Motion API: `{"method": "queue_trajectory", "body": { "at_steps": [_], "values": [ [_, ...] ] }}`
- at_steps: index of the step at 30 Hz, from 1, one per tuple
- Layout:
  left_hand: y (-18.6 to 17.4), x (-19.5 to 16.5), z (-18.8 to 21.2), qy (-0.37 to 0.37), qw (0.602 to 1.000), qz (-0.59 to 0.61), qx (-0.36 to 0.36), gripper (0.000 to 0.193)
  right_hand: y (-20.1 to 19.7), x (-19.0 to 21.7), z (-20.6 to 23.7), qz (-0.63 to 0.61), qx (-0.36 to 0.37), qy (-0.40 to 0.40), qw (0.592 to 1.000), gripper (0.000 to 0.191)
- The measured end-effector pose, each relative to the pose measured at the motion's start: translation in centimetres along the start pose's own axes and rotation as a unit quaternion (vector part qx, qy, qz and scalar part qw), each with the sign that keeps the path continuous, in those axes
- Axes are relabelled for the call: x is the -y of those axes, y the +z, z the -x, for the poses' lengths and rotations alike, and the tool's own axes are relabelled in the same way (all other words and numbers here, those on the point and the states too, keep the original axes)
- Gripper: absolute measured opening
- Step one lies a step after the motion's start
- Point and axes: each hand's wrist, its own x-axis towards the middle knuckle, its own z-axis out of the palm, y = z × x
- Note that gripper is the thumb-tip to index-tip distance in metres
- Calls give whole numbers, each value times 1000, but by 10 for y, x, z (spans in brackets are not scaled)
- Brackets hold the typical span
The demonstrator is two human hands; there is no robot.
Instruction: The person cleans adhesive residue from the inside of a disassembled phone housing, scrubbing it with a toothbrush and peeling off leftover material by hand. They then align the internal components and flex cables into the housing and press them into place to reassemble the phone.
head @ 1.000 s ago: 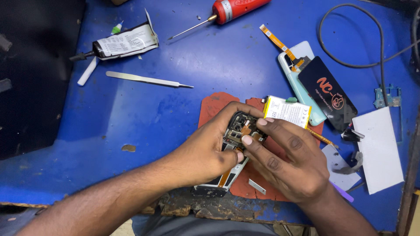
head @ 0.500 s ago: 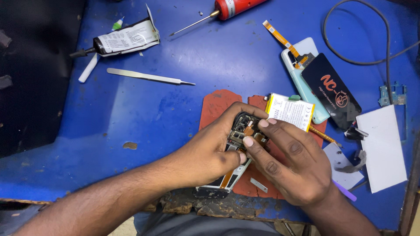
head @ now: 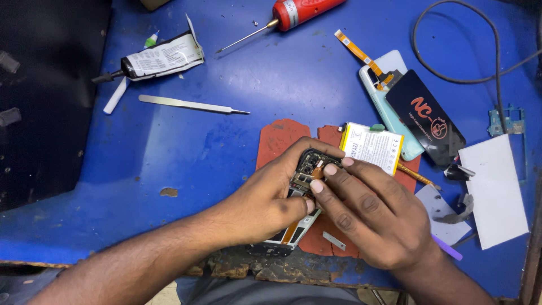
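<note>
While cradled over a red work mat (head: pixel 282 138) near the front edge of a blue counter (head: pixel 226 158), sits an opened phone frame (head: pixel 305 186) with its inner boards exposed, kept low and close to the body, probably for steadiness. Left hand (head: pixel 265 200) curled around the frame's left side, thumb and fingers pressed together on it, seemingly to stop it sliding. Right hand (head: pixel 372 220) laid over the right side, not spread: two fingertips (head: pixel 317 186) pressing down on a small part inside the frame near the camera end, an orange flex strip showing just beside them. Cannot tell whether anything is pinched under those fingertips.

Just beyond the right hand, touching the mat's far edge, a white-and-yellow battery (head: pixel 372 148), set aside within easy reach. Farther right, a pale green phone shell (head: pixel 389 107) with a black card (head: pixel 432 118) lying on top and an orange ribbon cable (head: pixel 355 49) trailing away. At the far edge, a red-handled screwdriver (head: pixel 293 14). To the left, well apart from the hands, metal tweezers (head: pixel 192 105) and a squeezed glue tube (head: pixel 158 58). At right, a white sheet (head: pixel 497 189), a small green circuit board (head: pixel 508 121) and a black cable (head: pixel 451 73).
</note>
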Motion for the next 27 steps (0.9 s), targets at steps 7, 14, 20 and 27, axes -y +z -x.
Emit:
{"method": "queue_trajectory", "body": {
  "at_steps": [7,14,20,27],
  "values": [
    [-1,3,1,-2,999,-34,-2,53,1,4,-1,7,-6,7,1000,30],
    [-2,6,0,-7,1000,-16,2,46,4,5,1,9,-2,10,1000,30],
    [-2,5,0,-15,1000,-7,4,49,5,5,7,2,0,28,1000,28],
    [-1,9,0,3,999,37,4,51,7,1,14,-14,23,49,998,31]
  ]
}}
